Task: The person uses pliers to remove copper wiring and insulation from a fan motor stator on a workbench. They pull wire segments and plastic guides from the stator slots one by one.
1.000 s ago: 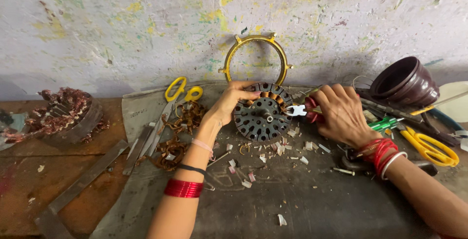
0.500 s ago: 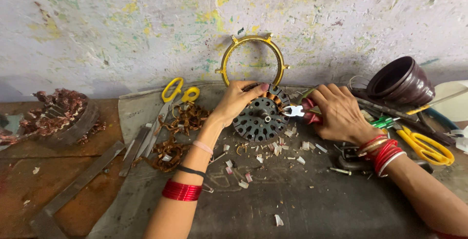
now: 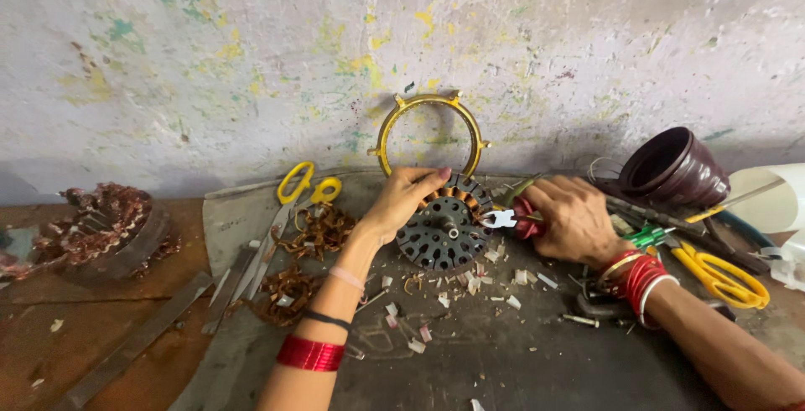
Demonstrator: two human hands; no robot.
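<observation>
- At the centre of the frame a round, dark, slotted motor stator (image 3: pixel 443 228) lies flat on the grey tabletop (image 3: pixel 520 369), just below a yellow metal ring (image 3: pixel 429 130) that leans upright against the paint-flecked wall.
- The left hand (image 3: pixel 404 199) rests on the stator's upper left rim, fingers curled over the edge and pressing it down; it steadies the part and grips nothing else.
- The right hand (image 3: pixel 572 218) is clenched around the red handles of a pair of pliers (image 3: pixel 510 219), whose metal nose touches the stator's right edge.
- Judging from what lies about, the stripping looks well advanced: tangles of copper wire (image 3: pixel 312 231) sit left of the stator, more below them, and pale scraps of slot paper (image 3: pixel 470 287) are strewn across the tabletop beneath it.
- Some copper still shows in the slots along the stator's top rim, so that part seems left to clear; the lower slots appear empty, though the detail is small.
- At the far left of the frame another stator full of copper winding (image 3: pixel 92 231) sits untouched.
- Yellow-handled scissors (image 3: pixel 289 205) lie upper left of the wire; a second yellow-handled pair (image 3: pixel 721 277) and a dark brown pot (image 3: pixel 675 168) on its side lie at the right.
</observation>
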